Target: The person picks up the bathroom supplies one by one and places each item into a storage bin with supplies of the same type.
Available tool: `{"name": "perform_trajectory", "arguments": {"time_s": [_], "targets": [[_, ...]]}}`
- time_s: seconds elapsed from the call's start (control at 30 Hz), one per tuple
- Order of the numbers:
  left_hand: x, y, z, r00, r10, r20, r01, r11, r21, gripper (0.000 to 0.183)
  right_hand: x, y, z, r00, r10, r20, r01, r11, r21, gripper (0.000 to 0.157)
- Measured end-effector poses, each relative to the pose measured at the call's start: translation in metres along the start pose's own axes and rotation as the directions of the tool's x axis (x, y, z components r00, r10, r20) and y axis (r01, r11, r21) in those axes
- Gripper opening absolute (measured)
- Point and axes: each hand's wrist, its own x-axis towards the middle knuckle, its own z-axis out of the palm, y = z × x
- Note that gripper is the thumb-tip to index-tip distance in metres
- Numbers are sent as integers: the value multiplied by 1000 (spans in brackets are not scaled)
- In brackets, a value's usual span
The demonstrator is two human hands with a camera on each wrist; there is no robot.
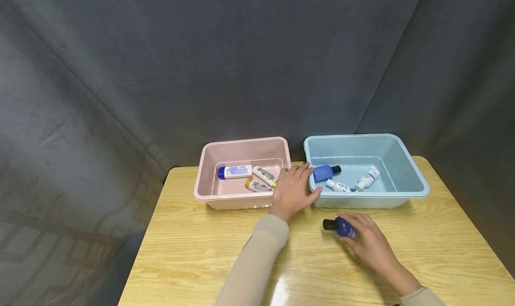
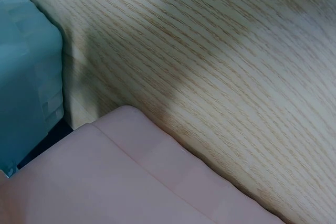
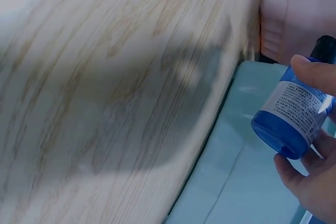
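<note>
My right hand [image 1: 369, 243] grips a small dark blue bottle [image 1: 344, 227] with a black cap, in front of the light blue bin [image 1: 362, 200]. In the right wrist view this bottle [image 3: 289, 115] shows a white printed label, held between thumb and fingers. My left hand [image 1: 293, 190] reaches over where the pink bin [image 1: 229, 201] and the blue bin stand side by side. Its fingers are spread and hold nothing; whether they touch the rims I cannot tell. Only a sliver of this hand shows in the left wrist view, beside the pink bin [image 2: 115, 177].
Inside the pink bin lie a white tube with a blue cap [image 1: 236, 172] and two yellow-capped tubes [image 1: 263, 175]. The blue bin holds a blue bottle [image 1: 322, 173] and two white bottles [image 1: 368, 179]. A grey curtain [image 1: 257, 64] hangs behind the wooden table [image 1: 181, 252].
</note>
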Motion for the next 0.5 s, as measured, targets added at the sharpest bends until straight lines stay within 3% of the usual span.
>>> {"name": "perform_trajectory", "arguments": {"time_s": [0.5], "targets": [[1, 0, 1, 1000, -4, 6, 4, 1000, 1, 70, 4, -3, -10, 999, -15, -45, 14, 1000, -11, 77]]}}
